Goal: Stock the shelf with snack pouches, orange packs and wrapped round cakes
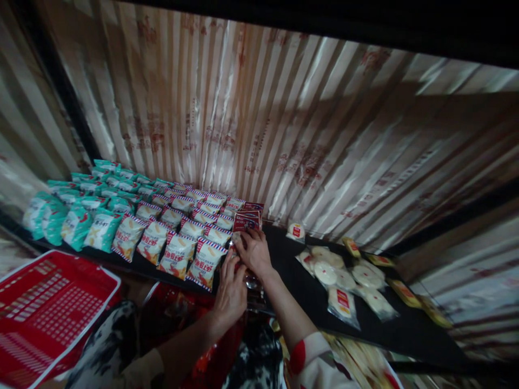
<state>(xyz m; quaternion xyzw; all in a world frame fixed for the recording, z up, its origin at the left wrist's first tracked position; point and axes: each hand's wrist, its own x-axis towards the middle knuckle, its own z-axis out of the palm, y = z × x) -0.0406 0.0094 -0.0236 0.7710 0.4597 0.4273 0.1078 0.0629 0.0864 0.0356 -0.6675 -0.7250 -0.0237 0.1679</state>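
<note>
A column of dark red packets [247, 218] runs front to back along the right end of the snack bags on a black shelf [279, 254]. My right hand [254, 251] is over this column, its fingers bent and closed on a packet there. Just in front, my left hand [231, 290] has its fingers curled against the same column, gripping at a dark red packet mostly covered by the hands. To their left stand rows of white bags [176, 253] with red lettering and striped edges. Dim light and blur hide the exact grip.
Teal snack bags [101, 229] fill the shelf's left end. Clear-wrapped pale round packs [326, 272] and yellow packs [404, 293] lie to the right. Below left is a red basket [52, 308]. A striped plastic sheet [227, 108] hangs behind, with dark posts at the sides.
</note>
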